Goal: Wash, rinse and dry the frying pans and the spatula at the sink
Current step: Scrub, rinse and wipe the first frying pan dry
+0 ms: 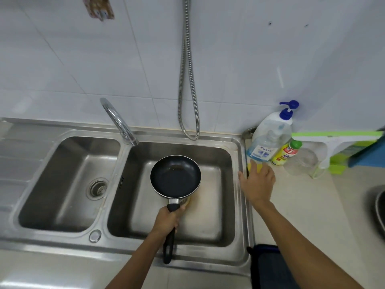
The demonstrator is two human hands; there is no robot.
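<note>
A small black frying pan (175, 175) hangs over the right basin of the steel sink (239, 184), its inside facing up with a little brown residue near the far rim. My left hand (169, 218) grips its black handle close to the pan. My right hand (257, 183) reaches over the counter at the sink's right edge, fingers stretched out and touching a yellow sponge (258, 166) in front of the soap bottles. The edge of another dark pan (378, 213) shows at the far right. No spatula is in view.
A chrome tap (119, 122) curves over the divider between the basins, and a metal shower hose (187, 80) hangs on the tiled wall. A blue-pump soap bottle (270, 134), a small yellow bottle (286, 153), a clear glass (305, 161) and a green-white squeegee (333, 140) stand at the right.
</note>
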